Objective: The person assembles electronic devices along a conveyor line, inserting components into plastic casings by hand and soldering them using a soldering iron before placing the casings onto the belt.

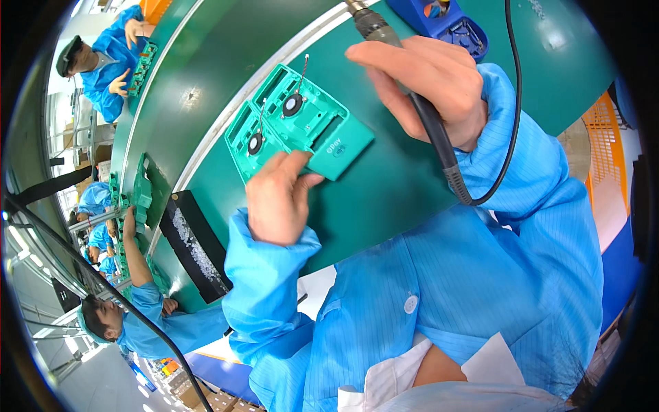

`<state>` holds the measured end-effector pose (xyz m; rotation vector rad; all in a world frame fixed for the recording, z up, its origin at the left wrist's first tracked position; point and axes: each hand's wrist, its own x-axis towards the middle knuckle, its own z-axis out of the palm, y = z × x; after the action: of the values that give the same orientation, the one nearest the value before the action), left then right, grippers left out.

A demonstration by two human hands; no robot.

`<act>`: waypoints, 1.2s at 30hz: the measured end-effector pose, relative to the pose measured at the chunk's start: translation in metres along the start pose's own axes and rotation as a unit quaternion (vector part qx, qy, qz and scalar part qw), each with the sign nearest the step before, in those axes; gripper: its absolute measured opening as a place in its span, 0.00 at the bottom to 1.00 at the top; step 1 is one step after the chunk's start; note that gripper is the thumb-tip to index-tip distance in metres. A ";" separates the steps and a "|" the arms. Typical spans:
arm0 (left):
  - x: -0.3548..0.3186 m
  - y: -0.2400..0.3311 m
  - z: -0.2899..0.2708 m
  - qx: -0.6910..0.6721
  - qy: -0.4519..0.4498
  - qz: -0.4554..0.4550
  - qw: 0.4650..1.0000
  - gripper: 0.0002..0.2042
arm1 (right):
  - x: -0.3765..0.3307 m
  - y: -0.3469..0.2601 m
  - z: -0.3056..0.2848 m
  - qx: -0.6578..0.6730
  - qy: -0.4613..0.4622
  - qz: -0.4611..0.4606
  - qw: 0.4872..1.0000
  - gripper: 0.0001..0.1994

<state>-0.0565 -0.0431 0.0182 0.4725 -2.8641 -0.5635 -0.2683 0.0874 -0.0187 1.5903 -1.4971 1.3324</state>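
Note:
My right hand [439, 89] is closed around the black handle of a soldering iron [431, 127], its metal end pointing to the far side. A black cable [516, 89] loops from the handle. My left hand [278, 196] grips the near edge of a green plastic housing [343, 147] with thumb and fingers. Inside that housing sits a round black speaker [292, 105] with thin wires standing up. Beside it on the left lies a second green housing [237, 134], holding another round speaker [255, 143] with wires. My left fingers partly cover the housings' near edges.
A blue soldering stand [456, 31] is at the far right. Left of my hand lies a black tray [178, 206] of small clear pieces. A pale rail [213, 134] borders the green work surface [384, 199]. Co-workers in blue handle green parts at the left.

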 end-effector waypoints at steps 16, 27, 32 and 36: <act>0.202 -0.171 0.004 0.148 0.033 -0.017 0.988 0.21 | 0.007 0.006 0.002 0.006 0.033 0.047 0.998 0.18; 0.090 -0.091 0.060 0.200 0.264 0.097 0.938 0.25 | 0.007 -0.005 -0.005 0.003 -0.043 0.078 0.996 0.17; 0.130 -0.085 0.058 0.202 0.263 0.090 0.939 0.26 | 0.005 0.002 0.001 -0.006 -0.016 0.104 0.994 0.16; 0.176 -0.083 0.056 0.268 0.245 -0.009 0.932 0.26 | 0.002 0.007 0.009 -0.026 0.017 0.097 0.995 0.17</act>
<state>-0.2114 -0.1575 -0.0454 0.6118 -2.4832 0.3205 -0.2728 0.0766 -0.0214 1.4133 -1.6860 1.4060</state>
